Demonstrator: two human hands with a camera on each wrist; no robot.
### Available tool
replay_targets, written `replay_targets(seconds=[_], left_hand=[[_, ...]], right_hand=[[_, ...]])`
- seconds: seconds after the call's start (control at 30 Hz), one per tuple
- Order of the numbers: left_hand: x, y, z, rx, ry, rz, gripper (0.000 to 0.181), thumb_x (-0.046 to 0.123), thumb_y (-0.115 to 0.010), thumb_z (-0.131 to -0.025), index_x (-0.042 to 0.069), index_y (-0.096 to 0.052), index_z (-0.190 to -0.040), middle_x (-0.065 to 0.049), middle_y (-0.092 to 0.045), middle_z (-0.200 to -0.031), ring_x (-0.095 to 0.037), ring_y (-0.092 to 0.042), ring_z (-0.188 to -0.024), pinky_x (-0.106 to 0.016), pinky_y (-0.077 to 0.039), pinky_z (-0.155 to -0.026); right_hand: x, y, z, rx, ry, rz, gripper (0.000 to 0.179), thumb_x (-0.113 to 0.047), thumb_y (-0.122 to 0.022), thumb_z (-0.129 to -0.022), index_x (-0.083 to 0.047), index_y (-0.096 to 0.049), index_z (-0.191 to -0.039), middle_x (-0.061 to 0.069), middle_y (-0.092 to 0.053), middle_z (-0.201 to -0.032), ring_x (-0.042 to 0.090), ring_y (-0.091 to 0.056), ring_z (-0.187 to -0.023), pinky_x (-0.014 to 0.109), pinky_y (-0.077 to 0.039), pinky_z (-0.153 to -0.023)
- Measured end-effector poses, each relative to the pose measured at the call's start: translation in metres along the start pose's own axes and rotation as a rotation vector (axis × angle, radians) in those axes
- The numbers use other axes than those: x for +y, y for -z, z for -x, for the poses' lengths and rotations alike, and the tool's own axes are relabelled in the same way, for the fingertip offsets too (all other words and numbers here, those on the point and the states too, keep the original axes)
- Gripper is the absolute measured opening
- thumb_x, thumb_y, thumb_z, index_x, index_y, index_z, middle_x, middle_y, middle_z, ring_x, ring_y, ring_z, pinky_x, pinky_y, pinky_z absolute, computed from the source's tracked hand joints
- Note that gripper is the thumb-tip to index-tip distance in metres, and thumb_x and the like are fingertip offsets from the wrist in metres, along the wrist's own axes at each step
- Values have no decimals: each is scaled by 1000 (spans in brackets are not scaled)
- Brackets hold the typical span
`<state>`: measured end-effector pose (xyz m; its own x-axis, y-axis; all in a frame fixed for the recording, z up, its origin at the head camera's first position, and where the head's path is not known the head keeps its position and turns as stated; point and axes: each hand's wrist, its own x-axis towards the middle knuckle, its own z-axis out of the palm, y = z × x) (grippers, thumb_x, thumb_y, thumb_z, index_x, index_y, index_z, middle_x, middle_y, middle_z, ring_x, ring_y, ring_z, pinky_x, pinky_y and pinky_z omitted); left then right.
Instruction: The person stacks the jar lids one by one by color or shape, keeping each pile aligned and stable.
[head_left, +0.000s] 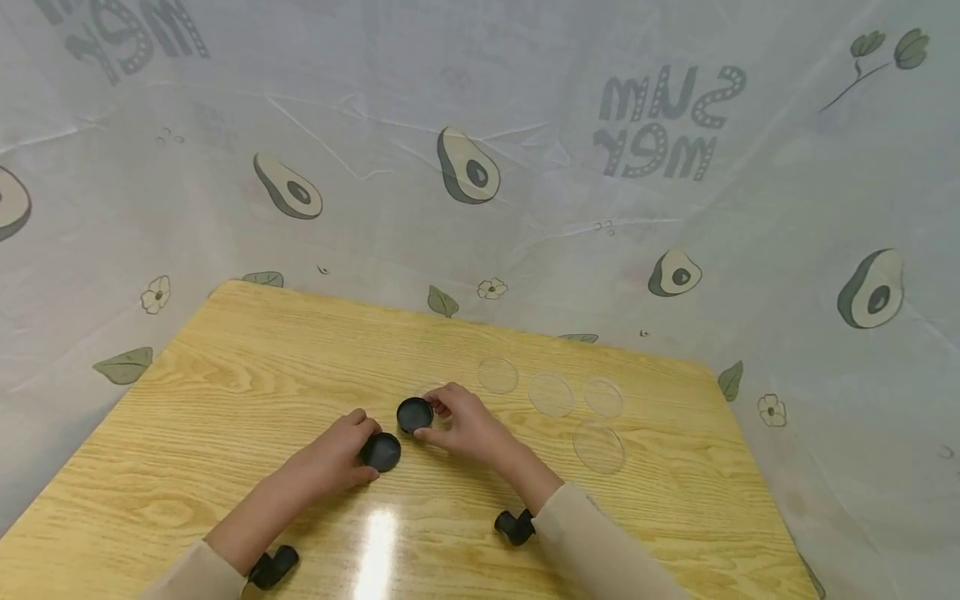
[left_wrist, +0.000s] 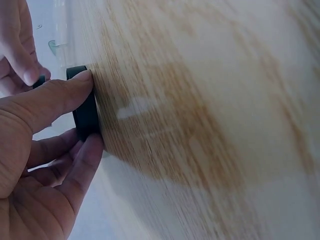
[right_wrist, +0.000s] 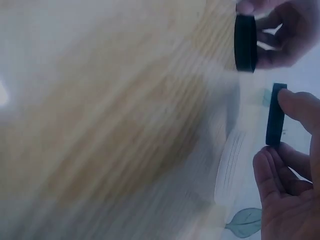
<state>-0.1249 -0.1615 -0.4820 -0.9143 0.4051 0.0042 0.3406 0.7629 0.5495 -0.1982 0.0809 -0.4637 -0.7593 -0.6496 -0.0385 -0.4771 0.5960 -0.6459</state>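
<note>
In the head view, my left hand (head_left: 337, 454) holds a shallow round black lid (head_left: 381, 452) by its edges, thumb on the near side and fingers on the far side. The left wrist view shows this lid (left_wrist: 86, 105) at the tabletop. Just beyond it, my right hand (head_left: 467, 425) pinches a second black lid (head_left: 415, 414) with its hollow side up. Seen from the right wrist, that second lid (right_wrist: 276, 115) is raised off the table between thumb and fingers. The two lids are close together but apart.
Several clear round discs (head_left: 551, 393) lie on the wooden table (head_left: 300, 350) to the right and behind my right hand, one partly hidden by it. A patterned curtain (head_left: 375, 208) hangs behind the table. Black devices (head_left: 515, 527) sit at both wrists.
</note>
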Motion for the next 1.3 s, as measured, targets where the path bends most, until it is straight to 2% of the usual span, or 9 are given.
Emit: replay_targets(seconds=[0.27,0.5,0.9,1.3], left_hand=[[1,1,-1,-24,34,18,46,13,-90,-82,-3,-67,-117,-8,-58,-104,-18,-57,-91,-36,-53,-79],[0,1,0,-21,22,11,45,12,-91,-81,-3,-67,-116,-8,-59,-105,-19,-59,-93,-38,-55,-82],[1,2,2,4,-11,18,44,12,-91,-81,-1,-66,-115,-6,-58,-103,-18,-59,-92,-39,-55,-82],[3,1,2,-2,12,24,45,11,-91,-81,-2,-66,-117,-7,-58,-104,-18,-59,-92,-39,-55,-82]], right_hand=[[-12,-10,7,-68,38,-8,48,-29,-80,-95,-7,-64,-135,6,-65,-122,18,-63,-108,28,-54,-96],[-19,-24,9,-122,61,72,50,-37,-76,-97,-10,-62,-137,3,-65,-127,11,-59,-107,24,-52,-94],[-26,-36,5,-105,90,112,49,-37,-74,-99,-9,-62,-138,4,-66,-130,7,-59,-109,21,-51,-94],[-29,-38,5,-94,105,175,50,-35,-75,-98,-9,-63,-139,4,-66,-128,6,-58,-108,20,-50,-93]])
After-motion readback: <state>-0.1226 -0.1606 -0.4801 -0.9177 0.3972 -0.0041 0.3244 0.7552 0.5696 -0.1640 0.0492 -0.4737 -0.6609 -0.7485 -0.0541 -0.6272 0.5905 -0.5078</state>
